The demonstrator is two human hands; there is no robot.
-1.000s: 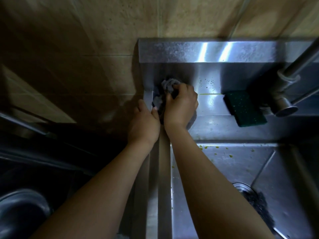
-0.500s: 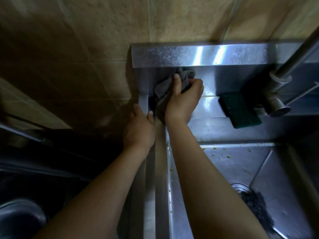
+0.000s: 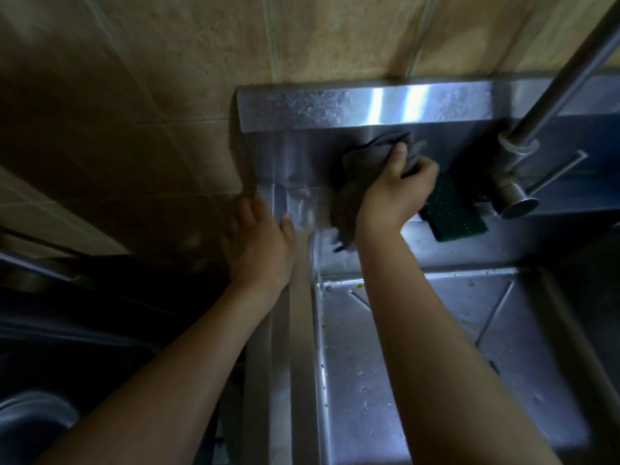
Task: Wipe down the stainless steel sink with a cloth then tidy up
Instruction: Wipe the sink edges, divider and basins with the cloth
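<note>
a: where is the cloth (image 3: 364, 169) right now?

b: up on the sink (image 3: 295, 330), bunched against the steel back panel (image 3: 302, 156), just under its bright top band. a loose end hangs down past the wrist onto the rear ledge (image 3: 446, 246), near the back left corner of the basin (image 3: 352, 380).

a: and who has hold of it?

b: the right hand (image 3: 399, 193). its thumb lies across the top of the wad and the fingers curl round it, pushing it onto the panel.

a: what about the left hand (image 3: 258, 243)?

b: it carries nothing. it rests on the left rim of the sink, close to the back corner, thumb on the steel and fingers reaching along the outer edge, fairly straight. it is a little blurred, so i can't tell how firmly it leans there.

a: anything next to the cloth?

b: a dark green sponge (image 3: 453, 213) lies on the ledge just to the right of the right hand, partly tucked behind the knuckles. beyond it stands the tap (image 3: 513, 196), its pipe rising to the top right corner.

a: how does the basin look?

b: wet, with small yellow-green specks (image 3: 359, 286) near its back left corner and a few more along the left wall. both forearms reach in from the bottom edge, the right one crossing over the basin.

a: and behind all that?

b: a tiled wall (image 3: 302, 38), beige, darker toward the left where the light falls off.
</note>
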